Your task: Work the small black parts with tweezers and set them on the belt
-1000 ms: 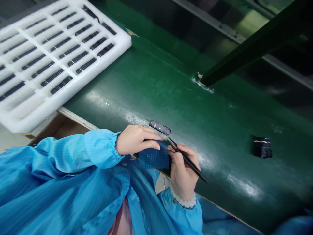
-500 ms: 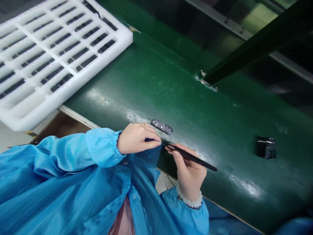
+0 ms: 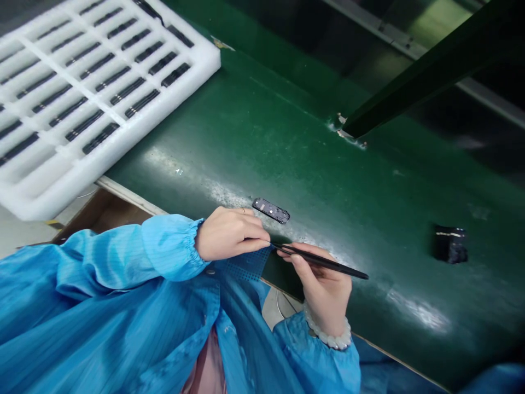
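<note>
My left hand [image 3: 229, 234] is closed, thumb against fingers, on a blue sheet with a grid of small dots [image 3: 246, 267] that hangs below it at the table edge. In my right hand [image 3: 324, 287] is a pair of black tweezers [image 3: 336, 266], gripped between thumb and fingers. The tweezer tips point left and meet the sheet's edge beside my left thumb; whether they pinch anything is too small to tell. Just beyond my left fingers a narrow dark oblong part [image 3: 271, 210] with rounded ends lies on the green table [image 3: 287, 137].
A white foam tray [image 3: 172, 117] with rows of slots holding black parts stands at the upper left. To the right lies a small stack of black pieces [image 3: 450, 244]. A dark green post [image 3: 394, 87] rises from the table's far side.
My right hand and the tweezers have shifted slightly right, the tweezers lying a little flatter. My left hand stays nearly in place, its fingers slightly more curled over the sheet.
</note>
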Motion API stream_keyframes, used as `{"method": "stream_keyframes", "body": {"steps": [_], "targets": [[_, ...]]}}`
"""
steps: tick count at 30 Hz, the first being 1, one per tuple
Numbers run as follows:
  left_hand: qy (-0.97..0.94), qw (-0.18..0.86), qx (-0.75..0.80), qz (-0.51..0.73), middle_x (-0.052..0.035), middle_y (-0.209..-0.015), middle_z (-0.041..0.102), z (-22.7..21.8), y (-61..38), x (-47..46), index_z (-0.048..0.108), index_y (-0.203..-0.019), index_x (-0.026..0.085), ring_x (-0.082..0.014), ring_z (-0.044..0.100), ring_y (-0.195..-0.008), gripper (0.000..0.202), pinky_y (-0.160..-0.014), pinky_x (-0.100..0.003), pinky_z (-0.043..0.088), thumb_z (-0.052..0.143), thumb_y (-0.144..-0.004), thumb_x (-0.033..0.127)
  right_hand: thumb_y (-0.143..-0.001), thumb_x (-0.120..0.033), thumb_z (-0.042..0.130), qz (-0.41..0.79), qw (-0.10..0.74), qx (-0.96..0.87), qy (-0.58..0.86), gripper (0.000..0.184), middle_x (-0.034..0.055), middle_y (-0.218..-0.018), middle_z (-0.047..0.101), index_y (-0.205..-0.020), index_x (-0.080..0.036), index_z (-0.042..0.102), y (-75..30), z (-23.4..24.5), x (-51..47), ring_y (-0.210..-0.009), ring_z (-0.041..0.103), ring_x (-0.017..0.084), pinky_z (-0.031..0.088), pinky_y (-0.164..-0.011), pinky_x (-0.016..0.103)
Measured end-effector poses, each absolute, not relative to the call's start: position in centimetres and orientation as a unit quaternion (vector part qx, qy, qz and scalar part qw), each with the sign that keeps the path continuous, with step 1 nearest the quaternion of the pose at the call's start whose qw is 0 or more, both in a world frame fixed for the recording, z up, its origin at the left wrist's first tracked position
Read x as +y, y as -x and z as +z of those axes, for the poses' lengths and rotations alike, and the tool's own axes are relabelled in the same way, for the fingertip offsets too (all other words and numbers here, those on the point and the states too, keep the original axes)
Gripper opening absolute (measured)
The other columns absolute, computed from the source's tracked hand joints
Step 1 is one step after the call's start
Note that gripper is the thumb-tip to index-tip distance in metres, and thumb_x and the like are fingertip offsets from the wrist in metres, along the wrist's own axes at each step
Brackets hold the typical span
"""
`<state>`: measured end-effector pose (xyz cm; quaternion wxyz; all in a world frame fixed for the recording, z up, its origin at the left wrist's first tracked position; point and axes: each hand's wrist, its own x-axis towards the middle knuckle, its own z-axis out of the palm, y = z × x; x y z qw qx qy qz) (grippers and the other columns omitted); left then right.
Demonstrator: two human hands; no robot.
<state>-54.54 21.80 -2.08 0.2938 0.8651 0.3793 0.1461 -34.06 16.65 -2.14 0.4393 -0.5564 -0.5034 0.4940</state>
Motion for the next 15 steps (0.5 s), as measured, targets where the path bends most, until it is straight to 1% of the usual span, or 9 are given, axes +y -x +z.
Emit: {"method": "stream_keyframes", "body": {"steps": [5,11,15], "targets": [[-0.874,0.282,0.371,0.138,0.0036,-0.081,0.068,-2.09,54.53,21.68,0.068,-0.090,0.023,-0.0099,0.056,-0.077,0.030,-0.072,-0.019,0.038,0.040,-0.097,0.034,-0.079,-0.020,0.068,0.504,0.419,-0.513,0.554,0.015,0.0021,-0.088,0.074,-0.094,-0.022,0.068,33.74,-2.33,16.50,-0.077,0.072,0.016,0.062,-0.074,0.029],[-0.882,0.269,0.359,0.145,0.0043,-0.079,0.067,-2.34,54.57,21.63,0.067,-0.087,0.022,-0.0098,0.055,-0.075,0.029,-0.072,-0.020,0.038,0.042,-0.096,0.033,-0.079,-0.020,0.067,0.503,0.412,-0.524,0.550,0.014,0.0031,-0.087,0.074,-0.093,-0.020,0.068,33.81,-2.12,16.76,-0.075,0.072,0.016,0.062,-0.073,0.030],[-0.884,0.258,0.355,0.163,0.0057,-0.078,0.066,-2.51,54.63,21.55,0.067,-0.086,0.022,-0.0095,0.054,-0.074,0.028,-0.070,-0.020,0.038,0.043,-0.096,0.032,-0.080,-0.017,0.066,0.502,0.406,-0.538,0.542,0.015,0.0016,-0.086,0.073,-0.094,-0.022,0.068,33.77,-1.95,16.90,-0.076,0.072,0.014,0.061,-0.074,0.026]]}}
